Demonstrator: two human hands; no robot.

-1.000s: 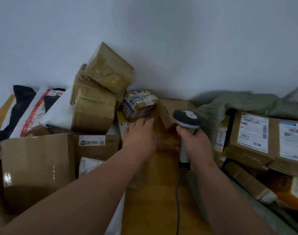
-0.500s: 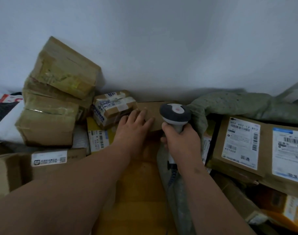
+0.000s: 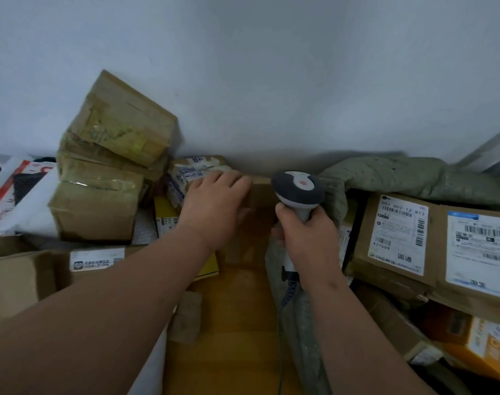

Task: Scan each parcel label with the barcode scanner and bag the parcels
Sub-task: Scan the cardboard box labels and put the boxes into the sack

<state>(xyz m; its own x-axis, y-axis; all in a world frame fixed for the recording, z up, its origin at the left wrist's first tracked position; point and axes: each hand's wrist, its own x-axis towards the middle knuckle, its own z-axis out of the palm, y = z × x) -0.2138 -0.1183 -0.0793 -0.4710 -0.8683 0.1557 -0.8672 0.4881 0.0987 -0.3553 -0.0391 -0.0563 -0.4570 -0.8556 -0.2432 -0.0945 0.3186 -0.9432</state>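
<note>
— Reaching for which one now? Your left hand point(image 3: 214, 206) was flat on the plain box point(image 3: 260, 192) by the wall a second ago.

— It has slid left. My fingers point(image 3: 228, 178) now lie over the taped parcel point(image 3: 194, 172) beside that box, mostly straight; I cannot tell yet whether they close on it, since the fingertips are hidden over its far side.

— And the scanner point(image 3: 297, 189)?

— My right hand point(image 3: 305, 235) grips its handle, fingers wrapped round, head upright and facing away from me toward the wall. It has barely moved; its cord point(image 3: 285, 295) runs down past my wrist.

— So nothing is scanned at this moment?

— I judge not. The scanner points at no label I can see. The change means I have picked the taped parcel as the next one: it sits against the wall, just right of the stacked boxes point(image 3: 106, 181), its label on top and partly under my fingers.

— And the bag?

— The green bag point(image 3: 399, 178) lies crumpled to the right, over the labelled boxes point(image 3: 399, 235). I probably need to pull the parcel out, turn its label to the scanner, then bag it.
</note>
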